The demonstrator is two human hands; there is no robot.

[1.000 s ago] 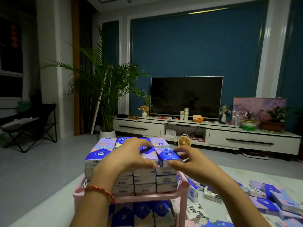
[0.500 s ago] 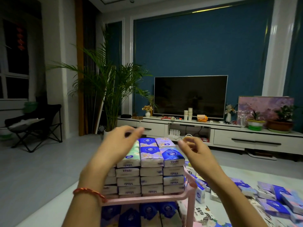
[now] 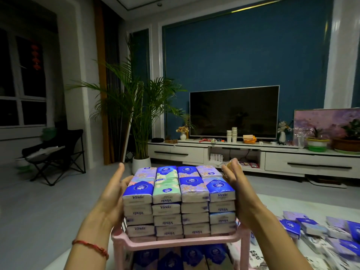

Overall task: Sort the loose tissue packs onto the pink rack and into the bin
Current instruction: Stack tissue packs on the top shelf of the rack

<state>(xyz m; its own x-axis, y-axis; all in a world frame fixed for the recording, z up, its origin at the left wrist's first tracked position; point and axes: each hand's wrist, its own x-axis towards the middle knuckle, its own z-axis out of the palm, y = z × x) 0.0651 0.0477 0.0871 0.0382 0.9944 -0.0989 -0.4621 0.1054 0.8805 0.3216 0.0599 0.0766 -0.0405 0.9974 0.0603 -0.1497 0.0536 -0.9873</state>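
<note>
A block of stacked tissue packs (image 3: 179,199), blue, purple and green, stands several layers high on the top shelf of the pink rack (image 3: 181,243). My left hand (image 3: 112,193) lies flat against the stack's left side with its fingers straight. On the opposite side, my right hand (image 3: 236,189) presses the stack with straight fingers. More packs (image 3: 181,258) fill the rack's lower shelf. Loose tissue packs (image 3: 321,232) lie scattered on the white surface to the right. No bin is in view.
A potted palm (image 3: 141,123) stands behind the rack on the left. A white TV cabinet (image 3: 253,154) with a television (image 3: 233,112) runs along the far wall. A black folding chair (image 3: 56,152) sits at the far left on the grey floor.
Both hands were lifted above the top packs and have now come down to the stack's two sides, palms facing in. The view has shifted slightly.
</note>
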